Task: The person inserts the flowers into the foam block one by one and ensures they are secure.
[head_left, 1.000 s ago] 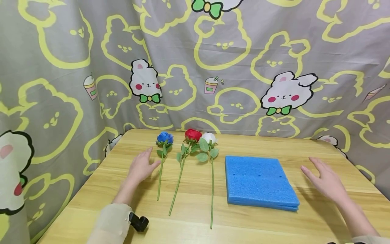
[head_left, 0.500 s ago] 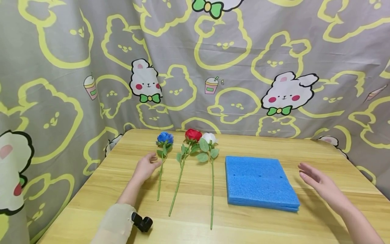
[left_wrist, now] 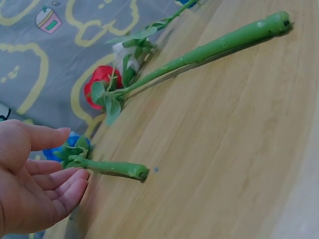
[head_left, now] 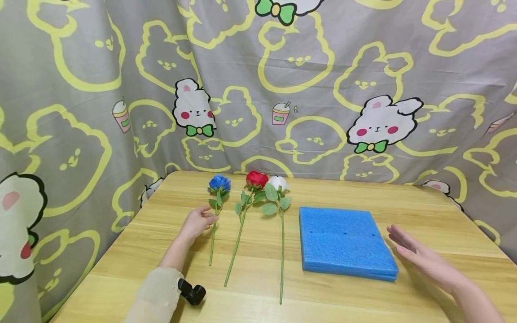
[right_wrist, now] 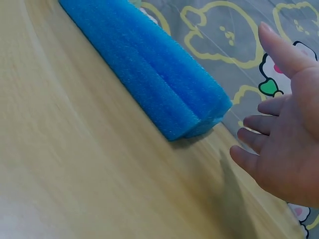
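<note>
two roses (head_left: 256, 180) (head_left: 278, 183) and a blue foam slab (head_left: 345, 240) part the hands (head_left: 196, 225) (head_left: 423, 259) (both released), blue rose (head_left: 220, 184) by the left.

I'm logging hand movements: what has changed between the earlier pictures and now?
The left hand has moved right, to the stem of the blue rose. The right hand has moved left, toward the blue foam. Neither holds anything. The blue rose, red rose, white rose and foam stayed put.
</note>
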A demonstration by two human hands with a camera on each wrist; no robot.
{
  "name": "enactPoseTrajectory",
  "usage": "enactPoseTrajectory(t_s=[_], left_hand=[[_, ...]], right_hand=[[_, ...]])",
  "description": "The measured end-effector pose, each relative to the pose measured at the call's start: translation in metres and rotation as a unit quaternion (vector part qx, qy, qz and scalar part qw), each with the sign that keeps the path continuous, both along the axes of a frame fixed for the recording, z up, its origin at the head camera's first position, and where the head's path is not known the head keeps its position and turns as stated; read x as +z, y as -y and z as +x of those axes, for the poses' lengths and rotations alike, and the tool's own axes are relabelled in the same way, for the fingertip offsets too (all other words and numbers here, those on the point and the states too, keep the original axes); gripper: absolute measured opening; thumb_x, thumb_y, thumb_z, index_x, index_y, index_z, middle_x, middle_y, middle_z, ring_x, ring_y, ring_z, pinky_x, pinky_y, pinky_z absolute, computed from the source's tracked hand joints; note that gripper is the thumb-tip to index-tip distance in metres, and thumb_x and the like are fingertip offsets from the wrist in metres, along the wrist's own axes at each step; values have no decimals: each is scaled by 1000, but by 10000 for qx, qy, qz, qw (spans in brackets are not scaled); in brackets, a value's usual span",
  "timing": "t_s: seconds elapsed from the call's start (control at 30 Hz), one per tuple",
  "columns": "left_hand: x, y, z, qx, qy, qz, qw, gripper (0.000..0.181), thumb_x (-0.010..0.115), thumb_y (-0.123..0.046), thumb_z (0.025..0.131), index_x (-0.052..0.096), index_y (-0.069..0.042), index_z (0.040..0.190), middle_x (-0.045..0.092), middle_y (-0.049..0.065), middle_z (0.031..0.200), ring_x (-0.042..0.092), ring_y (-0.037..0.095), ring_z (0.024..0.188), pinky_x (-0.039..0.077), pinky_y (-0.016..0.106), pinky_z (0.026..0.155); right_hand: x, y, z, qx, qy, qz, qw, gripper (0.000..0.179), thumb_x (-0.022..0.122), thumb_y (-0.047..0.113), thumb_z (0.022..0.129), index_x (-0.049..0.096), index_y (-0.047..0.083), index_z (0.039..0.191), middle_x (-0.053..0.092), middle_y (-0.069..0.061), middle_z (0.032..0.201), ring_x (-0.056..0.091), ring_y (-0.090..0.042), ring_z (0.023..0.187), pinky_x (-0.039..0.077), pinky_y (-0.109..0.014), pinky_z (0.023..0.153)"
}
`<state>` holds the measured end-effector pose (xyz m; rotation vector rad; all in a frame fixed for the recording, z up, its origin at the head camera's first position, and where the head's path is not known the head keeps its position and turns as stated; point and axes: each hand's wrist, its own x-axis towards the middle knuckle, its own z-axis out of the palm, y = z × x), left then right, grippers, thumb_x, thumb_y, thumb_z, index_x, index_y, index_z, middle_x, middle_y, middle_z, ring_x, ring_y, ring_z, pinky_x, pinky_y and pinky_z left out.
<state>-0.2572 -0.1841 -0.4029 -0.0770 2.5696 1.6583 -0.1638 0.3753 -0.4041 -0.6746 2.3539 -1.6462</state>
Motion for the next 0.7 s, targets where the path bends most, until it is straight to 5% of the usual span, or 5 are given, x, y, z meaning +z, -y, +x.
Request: enactPoseTrajectory(t_s=[0.37,0.7], left_hand=[[-2,-6,-1,94,87,-107,9999,56,59,-4,88,33,13,135,49,31,122,50,41,110,44,47,91],[-4,-9,-6,236,168,-126,9995,56,59,4,83,36,10,134,55,16,100,53,26,91,46,34,77]], right_hand=[[-3,3,3,476,674,-409,9958,58,28,5,101,-12,-12,140,27,31,135,27,18,121,25,-4,93],[-8,6,2,717,595,-776,9926,59,31,1,100,-12,-14,138,26,30,138,24,17,124,23,-4,95]])
